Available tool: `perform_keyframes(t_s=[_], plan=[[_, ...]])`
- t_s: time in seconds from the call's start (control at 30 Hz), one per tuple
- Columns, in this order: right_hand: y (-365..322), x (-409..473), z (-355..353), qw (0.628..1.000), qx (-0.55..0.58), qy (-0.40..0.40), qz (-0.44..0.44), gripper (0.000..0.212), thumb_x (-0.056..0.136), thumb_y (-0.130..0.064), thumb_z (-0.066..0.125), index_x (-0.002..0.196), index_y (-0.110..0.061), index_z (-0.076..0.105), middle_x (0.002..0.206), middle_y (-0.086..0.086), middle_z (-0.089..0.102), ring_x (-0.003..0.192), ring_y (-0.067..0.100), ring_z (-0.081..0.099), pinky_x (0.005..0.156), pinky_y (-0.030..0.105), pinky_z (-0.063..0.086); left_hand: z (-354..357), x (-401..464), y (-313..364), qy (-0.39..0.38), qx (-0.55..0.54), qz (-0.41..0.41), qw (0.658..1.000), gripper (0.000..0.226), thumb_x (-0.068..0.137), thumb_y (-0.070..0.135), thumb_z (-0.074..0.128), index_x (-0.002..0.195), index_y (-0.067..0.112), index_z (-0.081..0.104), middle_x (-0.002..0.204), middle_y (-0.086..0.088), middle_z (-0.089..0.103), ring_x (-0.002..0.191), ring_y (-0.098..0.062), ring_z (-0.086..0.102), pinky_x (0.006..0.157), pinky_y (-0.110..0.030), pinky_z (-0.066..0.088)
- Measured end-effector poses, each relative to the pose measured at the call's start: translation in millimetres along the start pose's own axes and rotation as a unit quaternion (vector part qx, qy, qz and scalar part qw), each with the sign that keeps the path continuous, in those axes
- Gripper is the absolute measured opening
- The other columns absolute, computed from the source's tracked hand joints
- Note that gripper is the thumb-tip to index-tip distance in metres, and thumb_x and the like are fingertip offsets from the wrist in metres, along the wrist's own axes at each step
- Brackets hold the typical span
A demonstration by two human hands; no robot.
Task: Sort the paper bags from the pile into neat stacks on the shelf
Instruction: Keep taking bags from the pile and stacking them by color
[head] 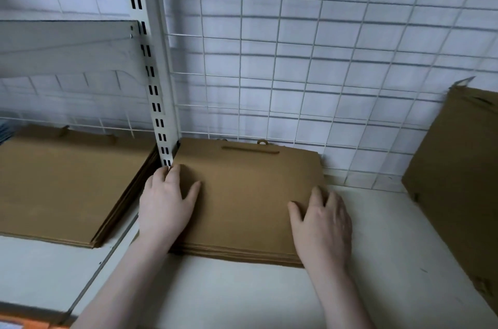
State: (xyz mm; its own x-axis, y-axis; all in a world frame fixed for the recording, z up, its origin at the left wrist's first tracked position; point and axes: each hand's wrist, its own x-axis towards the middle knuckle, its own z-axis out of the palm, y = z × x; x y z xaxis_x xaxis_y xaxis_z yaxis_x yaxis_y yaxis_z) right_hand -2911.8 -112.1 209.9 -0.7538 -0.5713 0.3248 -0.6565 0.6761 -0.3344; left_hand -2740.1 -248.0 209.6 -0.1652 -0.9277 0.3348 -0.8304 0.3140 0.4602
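Left hand [167,203] and right hand [322,223] lay flat, fingers relaxed, gripping nothing, pressing the middle stack of paper bags [246,194]. Stack sat on the white shelf [377,261] just right of the slotted upright [159,113], against the wire grid [323,72].

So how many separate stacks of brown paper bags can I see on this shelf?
3. The middle stack lies under both hands, the left hand and the right hand. The left stack sits beyond the upright post. The right stack is cut off by the frame; more may be hidden.
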Motion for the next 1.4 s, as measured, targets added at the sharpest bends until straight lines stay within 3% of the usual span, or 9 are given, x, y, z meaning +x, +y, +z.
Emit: perform_keyframes(t_s=[0.17, 0.3, 0.5, 0.73, 0.93, 1.07, 1.13, 1.23, 1.4], plan=[[-2.2, -2.1, -1.7, 0.996, 0.066, 0.027, -0.052, 0.05, 0.085, -0.031, 0.063, 0.125, -0.002, 0.056, 0.13, 0.023, 0.05, 0.119, 0.039, 0.048, 0.097, 0.043, 0.04, -17.3, -15.0, 1.8, 0.041, 0.025, 0.034, 0.998, 0.054, 0.085, 0.032, 0.065, 0.128, 0.003, 0.053, 0.126, -0.019, 0.055, 0.116, -0.039, 0.049, 0.095, -0.044, 0.04], [-5.3, -13.7, 0.1, 0.988, 0.096, 0.038, -0.117, 0.049, 0.073, -0.022, 0.076, 0.113, 0.003, 0.062, 0.115, 0.027, 0.059, 0.106, 0.043, 0.057, 0.087, 0.047, 0.049, -28.3, -47.2, -12.6, 0.073, 0.066, 0.032, 0.995, 0.056, 0.079, 0.028, 0.072, 0.125, 0.0, 0.056, 0.116, -0.021, 0.061, 0.108, -0.042, 0.055, 0.091, -0.048, 0.046], [-30.2, -52.4, -10.1, 0.979, 0.104, -0.017, -0.174, 0.056, 0.082, -0.031, 0.067, 0.129, -0.003, 0.054, 0.134, 0.022, 0.05, 0.126, 0.038, 0.045, 0.103, 0.044, 0.038, -60.0, -80.3, -46.3, 0.087, 0.1, -0.031, 0.991, 0.057, 0.085, 0.041, 0.059, 0.127, 0.001, 0.054, 0.121, -0.022, 0.058, 0.121, -0.042, 0.048, 0.1, -0.05, 0.04], [-100.1, -109.5, -3.0, 0.951, 0.096, -0.05, -0.29, 0.056, 0.063, -0.03, 0.082, 0.108, -0.001, 0.067, 0.108, 0.023, 0.065, 0.101, 0.04, 0.062, 0.082, 0.048, 0.052, -111.2, -109.0, -105.3, 0.123, 0.099, -0.136, 0.978, 0.064, 0.086, 0.041, 0.061, 0.138, 0.007, 0.044, 0.141, -0.019, 0.043, 0.136, -0.036, 0.031, 0.111, -0.046, 0.026], [-178.6, -170.9, 0.2, 0.93, 0.103, -0.074, -0.344, 0.057, 0.062, -0.031, 0.084, 0.109, -0.003, 0.067, 0.108, 0.021, 0.065, 0.101, 0.039, 0.062, 0.083, 0.047, 0.052, -164.8, -136.9, -185.5, 0.175, 0.098, -0.166, 0.966, 0.058, 0.087, 0.039, 0.06, 0.13, 0.002, 0.051, 0.132, -0.024, 0.051, 0.13, -0.041, 0.039, 0.104, -0.05, 0.034], [-241.4, -231.0, 0.8, 0.915, 0.124, -0.078, -0.375, 0.057, 0.08, -0.037, 0.068, 0.127, -0.006, 0.056, 0.128, 0.019, 0.055, 0.12, 0.036, 0.051, 0.1, 0.044, 0.041, -206.9, -159.9, -261.4, 0.204, 0.105, -0.187, 0.955, 0.056, 0.078, 0.029, 0.074, 0.119, -0.005, 0.058, 0.117, -0.03, 0.058, 0.113, -0.05, 0.052, 0.091, -0.057, 0.044], [-277.2, -262.2, 2.8, 0.9, 0.135, -0.117, -0.398, 0.059, 0.092, -0.042, 0.051, 0.141, -0.011, 0.04, 0.145, 0.014, 0.039, 0.134, 0.03, 0.035, 0.111, 0.039, 0.027, -230.0, -170.6, -302.3, 0.207, 0.124, -0.194, 0.951, 0.058, 0.079, 0.039, 0.064, 0.118, -0.004, 0.059, 0.113, -0.027, 0.06, 0.109, -0.048, 0.054, 0.091, -0.055, 0.046], [-328.7, -307.7, 8.7, 0.884, 0.161, -0.142, -0.415, 0.06, 0.094, -0.043, 0.046, 0.144, -0.012, 0.035, 0.148, 0.013, 0.035, 0.137, 0.028, 0.029, 0.114, 0.038, 0.023, -266.8, -185.5, -360.2, 0.208, 0.132, -0.211, 0.946, 0.063, 0.079, 0.049, 0.049, 0.119, 0.002, 0.058, 0.115, -0.02, 0.06, 0.112, -0.04, 0.054, 0.091, -0.046, 0.046], [-395.6, -362.0, 13.0, 0.873, 0.16, -0.166, -0.43, 0.06, 0.094, -0.043, 0.045, 0.144, -0.012, 0.034, 0.149, 0.011, 0.032, 0.139, 0.026, 0.026, 0.115, 0.037, 0.021, -315.6, -198.2, -432.0, 0.215, 0.127, -0.251, 0.935, 0.051, 0.081, 0.033, 0.07, 0.118, 0.0, 0.059, 0.115, -0.019, 0.06, 0.109, -0.038, 0.055, 0.09, -0.046, 0.047]])
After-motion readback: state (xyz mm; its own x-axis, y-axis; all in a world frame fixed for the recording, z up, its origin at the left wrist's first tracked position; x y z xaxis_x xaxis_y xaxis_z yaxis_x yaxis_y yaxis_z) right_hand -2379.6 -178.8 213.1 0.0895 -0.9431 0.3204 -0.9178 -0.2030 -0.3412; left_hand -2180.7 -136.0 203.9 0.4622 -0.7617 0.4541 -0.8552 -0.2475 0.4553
